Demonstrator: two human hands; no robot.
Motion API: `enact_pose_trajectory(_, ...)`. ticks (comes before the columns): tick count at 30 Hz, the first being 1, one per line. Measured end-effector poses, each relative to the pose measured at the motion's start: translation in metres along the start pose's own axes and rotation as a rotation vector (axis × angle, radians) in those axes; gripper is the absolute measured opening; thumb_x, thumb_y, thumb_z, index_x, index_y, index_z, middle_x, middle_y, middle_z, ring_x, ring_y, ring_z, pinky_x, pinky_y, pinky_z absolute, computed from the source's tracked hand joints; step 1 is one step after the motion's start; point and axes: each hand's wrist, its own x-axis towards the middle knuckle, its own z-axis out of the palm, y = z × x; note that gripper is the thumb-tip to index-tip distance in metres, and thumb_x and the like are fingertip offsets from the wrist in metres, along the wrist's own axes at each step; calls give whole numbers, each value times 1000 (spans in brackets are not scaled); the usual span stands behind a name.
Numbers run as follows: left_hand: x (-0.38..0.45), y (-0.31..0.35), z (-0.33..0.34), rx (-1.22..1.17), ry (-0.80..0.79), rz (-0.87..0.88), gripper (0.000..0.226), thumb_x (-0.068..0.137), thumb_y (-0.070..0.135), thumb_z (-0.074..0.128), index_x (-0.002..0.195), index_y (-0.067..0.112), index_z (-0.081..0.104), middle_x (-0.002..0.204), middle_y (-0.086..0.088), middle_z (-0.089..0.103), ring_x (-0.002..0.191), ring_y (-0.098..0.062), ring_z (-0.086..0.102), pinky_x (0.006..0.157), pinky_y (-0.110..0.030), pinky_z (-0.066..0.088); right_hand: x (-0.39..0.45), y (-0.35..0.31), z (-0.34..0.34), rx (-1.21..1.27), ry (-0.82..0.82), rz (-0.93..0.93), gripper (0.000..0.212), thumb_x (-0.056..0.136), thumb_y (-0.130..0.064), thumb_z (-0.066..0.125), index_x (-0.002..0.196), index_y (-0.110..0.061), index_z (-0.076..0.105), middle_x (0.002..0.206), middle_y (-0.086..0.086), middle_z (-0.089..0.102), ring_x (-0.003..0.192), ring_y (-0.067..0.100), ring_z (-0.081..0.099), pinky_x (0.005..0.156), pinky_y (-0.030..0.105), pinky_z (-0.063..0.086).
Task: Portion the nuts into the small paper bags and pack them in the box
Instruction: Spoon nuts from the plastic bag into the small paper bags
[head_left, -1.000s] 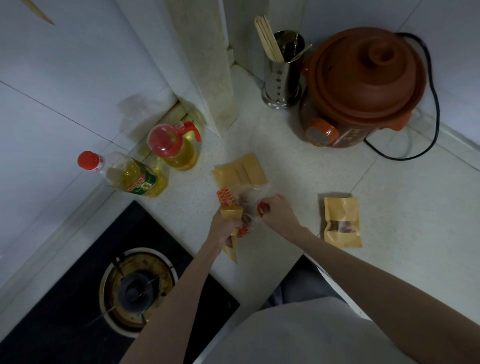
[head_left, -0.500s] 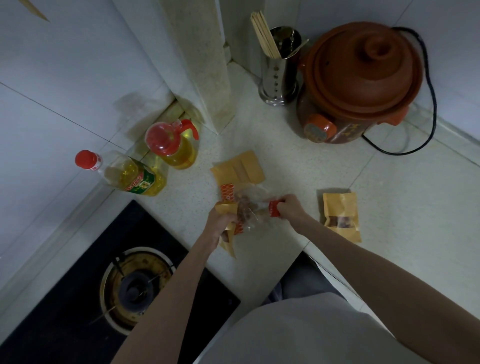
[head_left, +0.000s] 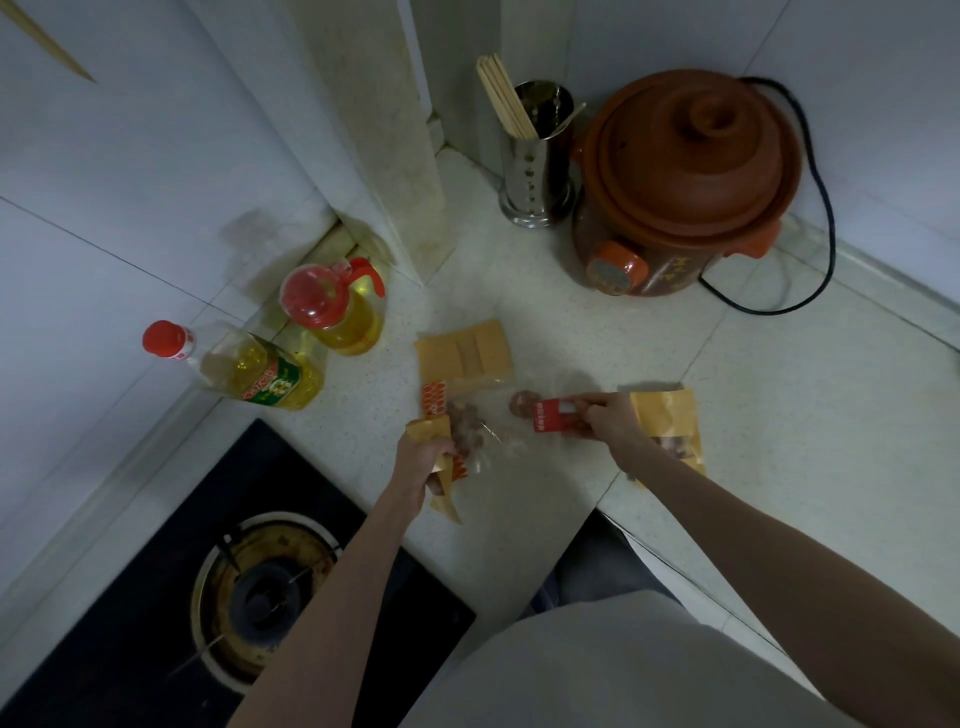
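The left hand (head_left: 423, 457) is curled round a small paper bag (head_left: 441, 470), gripping it together with the near end of a clear nut packet (head_left: 493, 421) close to the counter's (head_left: 519, 322) front edge, beside the black hob (head_left: 156, 571). The right hand (head_left: 608, 421) pinches the packet's red header strip (head_left: 553, 414), so the packet hangs stretched between both hands, brown nuts (head_left: 462, 423) showing through the plastic near the left hand. A few flat empty bags (head_left: 465, 353) lie on the counter just behind the packet. A filled bag (head_left: 670, 426) lies by the front edge, partly under the right wrist. Two oil bottles (head_left: 291, 358) stand against the left wall. In the back corner stand a steel chopstick holder (head_left: 537, 171) and a brown clay cooker (head_left: 685, 182), its black cord (head_left: 826, 208) looping behind. I cannot see any box.
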Motion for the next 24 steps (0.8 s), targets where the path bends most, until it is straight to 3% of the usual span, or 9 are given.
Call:
enact_pose_trajectory(6,0,-6,-5,10,40,-7,34,73,2,61,108,3,60,85,-17,65,59,-24,61,37,-21,41,-2,-4,-26,75,113,9,18,94,0,51,96,-2,68,73,12,66,53,15,66,46,19,54)
enact_pose_trajectory(12,-4,-7,-8,4,85,72,38,73,-1,63,111,2,60,88,-15,67,72,-30,65,39,-27,48,0,-3,-59,71,225,22,17,91,-3,54,95,1,71,70,14,67,52,20,65,49,25,56)
enact_pose_trajectory(14,-5,-6,-5,2,134,93,45,71,-3,64,115,5,58,95,-15,66,82,-34,67,40,-29,49,-1,-7,-66,60,237,25,19,91,-3,54,96,0,72,72,14,69,58,22,66,58,28,60)
enact_pose_trajectory(16,-11,-6,-2,14,245,137,55,70,-4,65,121,12,52,110,-12,60,97,-34,63,52,-38,57,-8,-14,-70,53,233,9,20,91,-3,54,97,0,73,75,15,69,59,22,65,59,27,58)
enact_pose_trajectory(18,-21,-6,2,100,422,280,57,68,-4,69,119,15,50,118,-5,50,109,-28,50,81,-48,54,-19,-27,-72,38,201,-26,21,91,-1,52,97,1,72,72,16,67,56,21,63,57,25,57)
enact_pose_trajectory(20,-33,-1,6,126,505,455,50,68,-2,74,108,17,50,112,-2,50,105,-24,48,85,-42,50,-36,-44,-73,29,148,-71,21,91,1,51,96,2,71,66,17,66,48,18,62,50,21,55)
enact_pose_trajectory(22,-47,12,11,108,443,537,44,68,-1,74,101,19,52,106,-6,55,93,-20,56,70,-22,50,-57,-64,-73,6,89,-130,20,92,2,50,97,3,69,65,17,65,45,15,60,46,19,52)
enact_pose_trajectory(24,-61,26,19,108,363,595,42,69,-6,68,98,21,53,102,-10,57,80,-4,59,57,-9,44,-79,-84,-73,-19,28,-192,20,92,2,49,98,4,68,66,17,65,48,16,58,46,19,51)
